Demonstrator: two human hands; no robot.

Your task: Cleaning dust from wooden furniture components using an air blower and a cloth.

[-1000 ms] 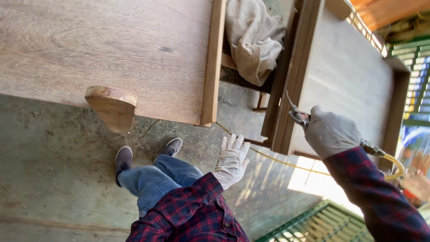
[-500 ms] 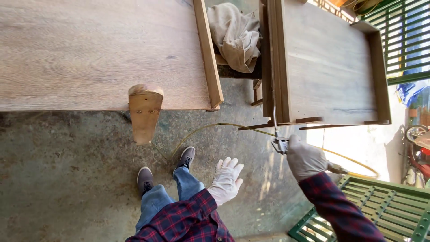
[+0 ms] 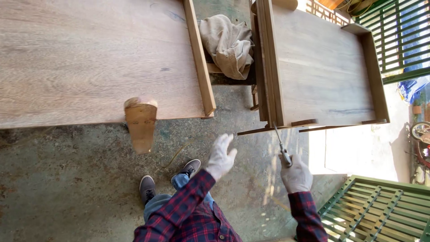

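Note:
Both my hands wear white gloves below red plaid sleeves. My right hand grips a thin metal air-blow gun whose long nozzle points up at the near edge of the right wooden panel. My left hand is raised over the concrete floor with fingers spread, holding nothing. It hovers below the gap between the right panel and the large left wooden panel. A thin yellowish hose lies on the floor near my shoes.
A crumpled beige cloth lies in the gap between the panels. A tapered wooden leg sticks out from the left panel's near edge. Green metal gates stand at the lower right and upper right. My grey shoes are on the concrete.
My left hand has risen from beside my leg and spread its fingers. My right hand with the blow gun has moved slightly lower, and the view has shifted so both panels sit farther right.

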